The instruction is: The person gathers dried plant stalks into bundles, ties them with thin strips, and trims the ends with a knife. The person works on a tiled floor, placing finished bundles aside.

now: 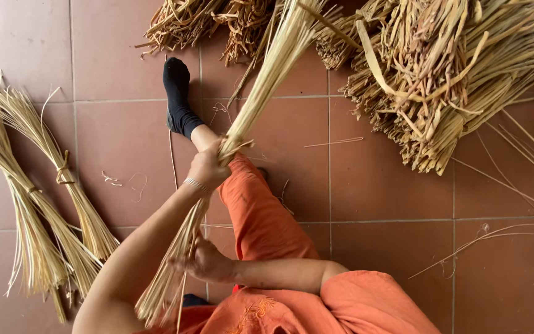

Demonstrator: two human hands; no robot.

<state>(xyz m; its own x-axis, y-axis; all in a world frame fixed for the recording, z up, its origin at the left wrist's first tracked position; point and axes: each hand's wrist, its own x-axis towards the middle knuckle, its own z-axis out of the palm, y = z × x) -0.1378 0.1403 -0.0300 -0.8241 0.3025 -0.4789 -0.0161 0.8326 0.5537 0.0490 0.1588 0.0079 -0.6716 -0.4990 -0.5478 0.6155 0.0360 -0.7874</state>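
One reed bundle in two hands; two tied bundles aside.

No packages, labels, signs or screens anywhere in view, left or right, near or far.

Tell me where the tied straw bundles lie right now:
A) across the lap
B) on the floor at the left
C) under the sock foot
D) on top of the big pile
B: two tied bundles lie on the tiled floor at the picture's left, apart from both hands.
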